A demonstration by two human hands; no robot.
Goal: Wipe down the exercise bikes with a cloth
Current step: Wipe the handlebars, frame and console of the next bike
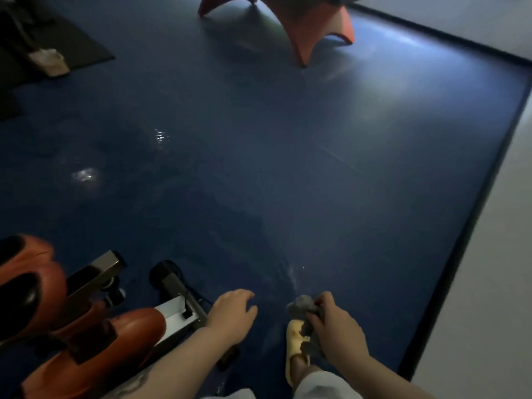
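Head view: the right hand [336,332] squeezes a bunched grey cloth [305,305] over a yellow slipper [296,344], ready for wiping. The left hand [233,315] is open and holds nothing, fingers curled just past the exercise bike [95,326] at the blue floor [288,168]'s near left corner. No words to read.

Pretty sure we're in a gym or fitness studio here. We're standing on a dark blue rubbery sports floor [259,168] with a black border strip [472,203] running along a pale grey surface at 3 o'clock. Down at 8 o'clock we've got an orange-and-black exercise bike with a silver metal base bar [86,321]. Up at 12 o'clock there's an orange arched equipment stand [305,27], and a black floor mat [72,44] at 10 o'clock. Lighting's dim.
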